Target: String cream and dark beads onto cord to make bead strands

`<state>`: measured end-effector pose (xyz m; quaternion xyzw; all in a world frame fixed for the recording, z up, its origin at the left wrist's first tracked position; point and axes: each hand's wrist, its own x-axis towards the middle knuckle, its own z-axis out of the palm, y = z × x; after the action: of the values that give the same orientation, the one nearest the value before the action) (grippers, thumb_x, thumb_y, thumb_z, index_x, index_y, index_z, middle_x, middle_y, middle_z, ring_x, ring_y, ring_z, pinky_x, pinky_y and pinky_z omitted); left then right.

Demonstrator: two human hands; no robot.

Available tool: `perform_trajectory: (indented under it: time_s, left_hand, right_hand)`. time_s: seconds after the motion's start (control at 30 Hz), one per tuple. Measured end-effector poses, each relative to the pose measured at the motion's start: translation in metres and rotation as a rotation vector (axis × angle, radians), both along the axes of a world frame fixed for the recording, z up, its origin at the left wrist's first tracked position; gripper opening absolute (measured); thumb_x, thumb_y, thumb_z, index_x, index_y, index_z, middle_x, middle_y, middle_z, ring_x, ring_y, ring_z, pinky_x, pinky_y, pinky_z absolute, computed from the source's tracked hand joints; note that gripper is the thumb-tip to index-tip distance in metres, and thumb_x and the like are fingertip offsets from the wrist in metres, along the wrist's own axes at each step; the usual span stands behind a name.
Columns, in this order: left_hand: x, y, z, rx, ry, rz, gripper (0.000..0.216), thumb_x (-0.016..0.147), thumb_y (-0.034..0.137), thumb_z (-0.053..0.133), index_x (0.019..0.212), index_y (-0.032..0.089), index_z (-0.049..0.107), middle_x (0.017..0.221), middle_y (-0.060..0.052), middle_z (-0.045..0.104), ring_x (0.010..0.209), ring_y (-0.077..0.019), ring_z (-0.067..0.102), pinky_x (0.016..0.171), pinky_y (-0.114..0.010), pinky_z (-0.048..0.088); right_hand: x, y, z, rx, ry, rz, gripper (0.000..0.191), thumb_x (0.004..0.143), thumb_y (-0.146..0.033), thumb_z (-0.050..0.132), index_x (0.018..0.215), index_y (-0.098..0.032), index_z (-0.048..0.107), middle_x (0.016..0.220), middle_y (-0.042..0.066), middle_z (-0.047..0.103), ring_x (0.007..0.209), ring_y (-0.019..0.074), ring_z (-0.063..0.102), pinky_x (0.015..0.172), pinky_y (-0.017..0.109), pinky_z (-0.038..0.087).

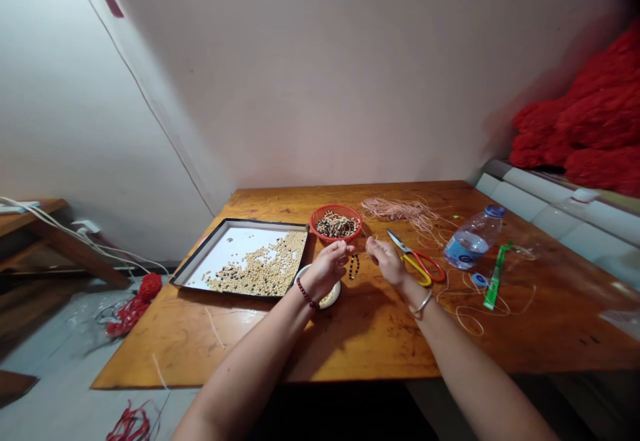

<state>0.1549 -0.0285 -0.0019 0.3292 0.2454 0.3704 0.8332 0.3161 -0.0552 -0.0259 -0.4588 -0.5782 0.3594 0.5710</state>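
A small loop of dark and pale beads, a beaded bracelet (354,267), hangs between my hands above the table. My left hand (324,271), with a dark red bead bracelet at its wrist, pinches the thin cord of the loop. Facing it, my right hand (386,261) has thumb and fingers closed on the cord's other side; a silver bangle is on that wrist. The cord is too fine to follow fully. Under my left wrist sits a white bowl (330,298), partly hidden. Just beyond my hands stands a red basket (314,226) of strung beads.
Loose beads cover much of a black-edged tray (230,235) at left. Scissors (413,254) with yellow and orange handles lie right of my hand. Behind are pink cord (400,212), a water bottle (473,237) and a green packet (496,279). The wooden table (190,354) meets a wall.
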Motion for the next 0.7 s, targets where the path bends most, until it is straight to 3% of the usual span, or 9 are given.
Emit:
perform_trajectory:
  time_s: [0.2,0.43,0.57,0.7]
  left_hand:
    - [-0.001,-0.001,0.001,0.101,0.172,0.007,0.029,0.066,0.033,0.078,0.077,0.016,0.058,0.089,-0.003,0.063,0.064,-0.0046,0.046,0.049,-0.015,0.025]
    - [0.004,0.000,-0.009,0.218,0.289,0.036,0.029,0.072,0.040,0.071,0.085,0.017,0.060,0.097,-0.005,0.065,0.066,-0.0065,0.048,0.055,-0.016,0.029]
    - [0.004,-0.001,-0.007,0.186,0.268,0.050,0.029,0.072,0.041,0.072,0.083,0.017,0.059,0.092,-0.003,0.064,0.063,-0.0054,0.048,0.052,-0.016,0.028]
    - [0.005,-0.001,-0.004,0.074,0.141,0.005,0.026,0.071,0.035,0.073,0.082,0.016,0.059,0.084,-0.001,0.062,0.058,-0.0039,0.047,0.050,-0.014,0.031]
  right_hand:
    - [0.003,-0.001,0.000,0.017,-0.254,-0.044,0.052,0.091,-0.059,0.030,0.057,-0.020,0.032,0.055,-0.003,0.031,0.052,0.0112,0.031,0.052,0.026,0.026]
    - [0.003,-0.004,-0.003,-0.008,-0.562,-0.189,0.042,0.093,-0.052,0.034,0.080,-0.021,0.059,0.067,0.002,0.062,0.058,0.0154,0.051,0.054,0.025,0.028]
    - [0.011,0.001,-0.006,0.006,-0.609,-0.207,0.054,0.090,-0.056,0.037,0.057,-0.019,0.058,0.049,0.001,0.053,0.047,0.0132,0.042,0.050,0.027,0.020]
    - [0.010,0.003,-0.006,0.090,-0.612,-0.261,0.056,0.087,-0.056,0.043,0.046,-0.018,0.045,0.043,-0.002,0.040,0.043,0.0097,0.029,0.049,0.028,0.016]
